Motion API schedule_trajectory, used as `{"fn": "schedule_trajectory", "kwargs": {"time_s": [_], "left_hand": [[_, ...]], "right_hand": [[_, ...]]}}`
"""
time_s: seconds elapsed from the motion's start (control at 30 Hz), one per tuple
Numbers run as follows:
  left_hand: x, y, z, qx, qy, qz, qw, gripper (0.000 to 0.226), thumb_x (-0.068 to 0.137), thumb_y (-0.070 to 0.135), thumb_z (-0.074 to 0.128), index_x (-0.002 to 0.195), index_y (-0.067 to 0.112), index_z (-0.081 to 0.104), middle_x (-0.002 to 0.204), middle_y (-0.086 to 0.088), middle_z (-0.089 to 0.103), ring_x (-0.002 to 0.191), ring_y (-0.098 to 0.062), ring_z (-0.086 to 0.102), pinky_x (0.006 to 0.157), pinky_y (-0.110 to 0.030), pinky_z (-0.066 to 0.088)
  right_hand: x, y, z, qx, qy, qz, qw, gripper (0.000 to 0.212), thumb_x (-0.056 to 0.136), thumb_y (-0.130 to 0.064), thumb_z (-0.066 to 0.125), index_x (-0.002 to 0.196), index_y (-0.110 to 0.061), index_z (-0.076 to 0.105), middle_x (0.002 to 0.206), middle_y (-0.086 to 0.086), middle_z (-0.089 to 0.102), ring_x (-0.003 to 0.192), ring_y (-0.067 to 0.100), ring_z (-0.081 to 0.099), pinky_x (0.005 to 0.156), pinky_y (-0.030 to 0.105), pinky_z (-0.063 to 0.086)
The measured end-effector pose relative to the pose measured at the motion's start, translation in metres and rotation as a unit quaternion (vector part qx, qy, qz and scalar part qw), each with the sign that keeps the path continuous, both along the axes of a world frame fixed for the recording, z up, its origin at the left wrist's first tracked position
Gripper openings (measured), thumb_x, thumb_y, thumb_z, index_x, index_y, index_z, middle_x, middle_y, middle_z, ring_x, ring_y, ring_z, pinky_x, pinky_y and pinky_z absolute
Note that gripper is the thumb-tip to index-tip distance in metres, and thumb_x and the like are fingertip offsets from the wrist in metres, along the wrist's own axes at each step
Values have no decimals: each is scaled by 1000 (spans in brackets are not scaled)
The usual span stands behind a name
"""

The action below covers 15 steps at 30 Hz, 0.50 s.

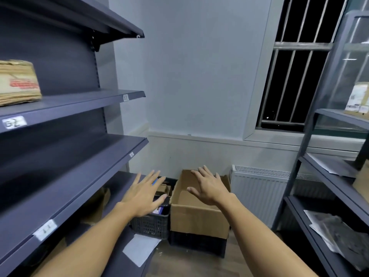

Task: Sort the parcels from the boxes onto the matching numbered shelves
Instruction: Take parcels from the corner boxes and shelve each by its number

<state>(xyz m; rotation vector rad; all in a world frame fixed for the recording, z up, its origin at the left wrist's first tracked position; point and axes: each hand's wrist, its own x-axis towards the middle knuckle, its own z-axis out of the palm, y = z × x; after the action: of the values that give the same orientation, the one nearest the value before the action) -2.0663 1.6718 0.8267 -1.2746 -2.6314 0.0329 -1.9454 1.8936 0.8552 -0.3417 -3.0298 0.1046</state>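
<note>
both arms reach forward with nothing held: the left hand [144, 193] is spread flat over a dark plastic crate [151, 222] of parcels [162, 189] on the floor, and the right hand [208, 186] is spread over an open cardboard box [199, 216] just right of it. a grey shelf unit [69, 156] with small number labels [14, 122] stands at left, with a brown parcel [18, 82] on one of its upper shelves. more parcels [339, 230] lie on the right-hand rack [311, 170].

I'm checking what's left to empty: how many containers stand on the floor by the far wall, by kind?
Cardboard box: 1, open on top
Black plastic crate: 2, one beside the box, one under it
Total: 3
</note>
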Motion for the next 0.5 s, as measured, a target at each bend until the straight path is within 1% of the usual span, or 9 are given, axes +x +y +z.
{"fn": "schedule_trajectory", "kwargs": {"time_s": [0.13, 0.23, 0.4, 0.5], "left_hand": [[-53, 48, -11, -8, -4, 18, 1000, 94, 79, 71, -6, 160, 27, 7, 168, 3, 1, 154, -13, -3, 125, -48, 0], [-88, 79, -21, -32, -23, 21, 999, 94, 78, 71, -6, 160, 27, 5, 168, 3, 0, 154, -12, -3, 124, -45, -3], [-144, 122, -37, -36, -35, 42, 998, 86, 88, 69, 2, 160, 24, 8, 168, 1, 4, 154, -14, 1, 125, -47, 2], [-173, 139, -47, -42, -41, 48, 997, 93, 81, 70, -6, 160, 23, 8, 168, 0, 4, 154, -15, 2, 125, -47, 2]], "right_hand": [[-59, 54, -15, -14, 0, 3, 1000, 70, 102, -55, 39, 158, -20, 18, 167, 8, 12, 155, 25, 0, 122, 57, 12], [-103, 90, -26, -26, -10, 14, 1000, 69, 102, -55, 40, 158, -19, 20, 166, 8, 14, 155, 26, 1, 121, 58, 13], [-167, 136, -47, -37, -28, 31, 998, 69, 102, -54, 41, 158, -19, 20, 165, 8, 17, 155, 26, 3, 120, 58, 16], [-201, 153, -59, -41, -42, 41, 997, 69, 102, -54, 41, 158, -18, 20, 165, 8, 18, 155, 26, 3, 120, 58, 17]]}}
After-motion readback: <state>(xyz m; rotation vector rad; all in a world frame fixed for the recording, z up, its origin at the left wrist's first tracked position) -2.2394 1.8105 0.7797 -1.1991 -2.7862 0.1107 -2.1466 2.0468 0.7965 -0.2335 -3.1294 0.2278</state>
